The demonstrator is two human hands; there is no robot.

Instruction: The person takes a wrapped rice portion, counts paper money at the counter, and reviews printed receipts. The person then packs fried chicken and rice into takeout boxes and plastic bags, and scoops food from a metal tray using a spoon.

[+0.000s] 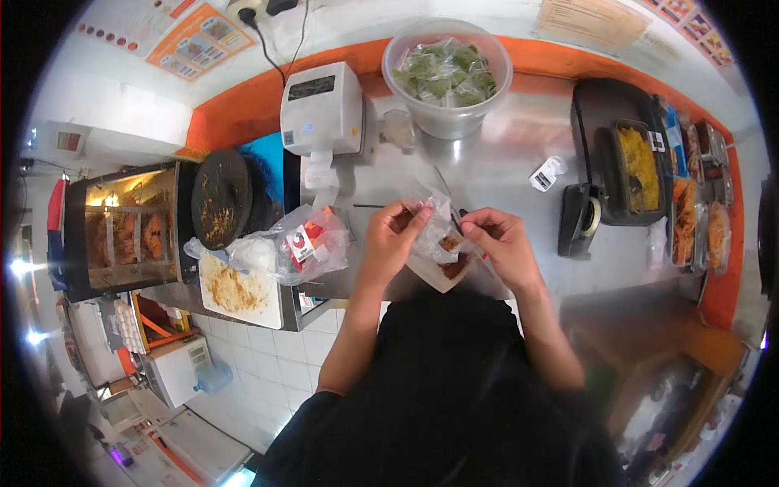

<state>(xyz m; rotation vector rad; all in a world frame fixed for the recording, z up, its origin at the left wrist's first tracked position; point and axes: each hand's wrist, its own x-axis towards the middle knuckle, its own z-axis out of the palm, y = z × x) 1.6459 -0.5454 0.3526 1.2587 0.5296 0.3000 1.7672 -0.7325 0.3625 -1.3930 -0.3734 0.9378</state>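
Between my two hands is a small clear plastic bag (pixel 439 213) with a bit of brown food low in it. My left hand (pixel 396 242) pinches the bag's upper left side between thumb and fingers. On the other side my right hand (pixel 501 245) is closed in a pinch at the bag's right edge. Just below, near the counter's front edge, lies an open paper food tray (pixel 432 273) with brown food in it, partly hidden by the bag. Behind the hands, a thin dark utensil shows only in part.
A tub (pixel 446 97) of bagged greens stands at the back, beside a label printer (pixel 323 109). Left are a tied takeaway bag (pixel 312 243), a stained cutting board (pixel 241 294) and a heated display case (pixel 126 235). Right are a tape dispenser (pixel 578 223) and a container of yellow food (pixel 639 168).
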